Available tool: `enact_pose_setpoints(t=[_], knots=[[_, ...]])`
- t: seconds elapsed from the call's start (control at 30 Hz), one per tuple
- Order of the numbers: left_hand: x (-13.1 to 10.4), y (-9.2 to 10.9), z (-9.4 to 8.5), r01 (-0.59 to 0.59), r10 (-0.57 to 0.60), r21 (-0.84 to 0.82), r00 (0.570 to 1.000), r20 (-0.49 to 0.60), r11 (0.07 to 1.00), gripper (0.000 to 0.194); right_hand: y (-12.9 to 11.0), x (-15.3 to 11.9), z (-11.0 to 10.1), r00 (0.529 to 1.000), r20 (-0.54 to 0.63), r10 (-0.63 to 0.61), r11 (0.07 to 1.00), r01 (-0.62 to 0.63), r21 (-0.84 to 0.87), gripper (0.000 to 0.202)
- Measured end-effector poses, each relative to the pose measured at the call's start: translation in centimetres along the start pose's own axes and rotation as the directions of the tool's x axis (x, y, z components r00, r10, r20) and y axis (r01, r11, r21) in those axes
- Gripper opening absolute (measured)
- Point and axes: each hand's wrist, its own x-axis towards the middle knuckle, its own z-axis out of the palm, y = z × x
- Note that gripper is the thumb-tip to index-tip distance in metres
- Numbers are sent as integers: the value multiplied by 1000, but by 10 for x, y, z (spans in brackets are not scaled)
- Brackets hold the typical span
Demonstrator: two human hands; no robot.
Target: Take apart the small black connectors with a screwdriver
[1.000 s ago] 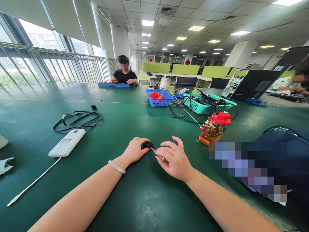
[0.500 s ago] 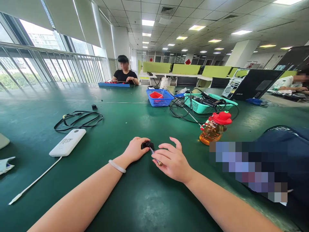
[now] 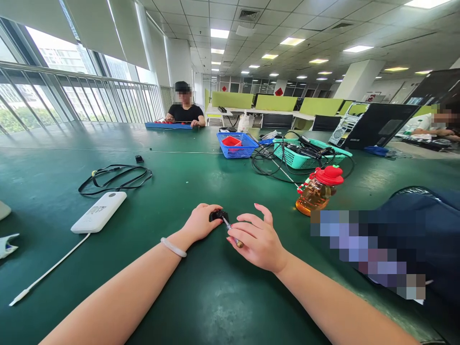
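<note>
My left hand grips a small black part between thumb and fingers, low over the green table. What kind of part it is, I cannot make out. In my right hand is a small screwdriver, pinched between thumb and fingers, with the other fingers raised. Its thin metal shaft points up and left, and the tip meets the black part. Part of the screwdriver's handle is hidden by my fingers.
A white power bank with a cable and a black cord lie left. Ahead are a blue basket and a teal basket of cables. A red-lidded bottle and dark bag are right. A person sits across.
The screwdriver in my right hand has tilted very slightly, its tip still at the black part. My left hand stays in place. The view has shifted a little.
</note>
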Motion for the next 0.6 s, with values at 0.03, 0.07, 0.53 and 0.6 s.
enact_pose_setpoints(t=[0.03,0.07,0.53,0.6], knots=[[0,0,0,-2,2,-1,1000,0,1000,39,-1,0,0,1000,3,-8,1000,8,8,4],[0,0,0,-2,2,-1,1000,1,1000,39,-1,0,1,1000,10,-16,1000,16,15,3],[0,0,0,-7,7,9,1000,-2,1000,37,-1,-3,4,998,59,-19,1000,19,4,2],[0,0,0,-3,3,7,1000,1,1000,37,-1,-3,4,998,64,-19,1000,19,-2,3]])
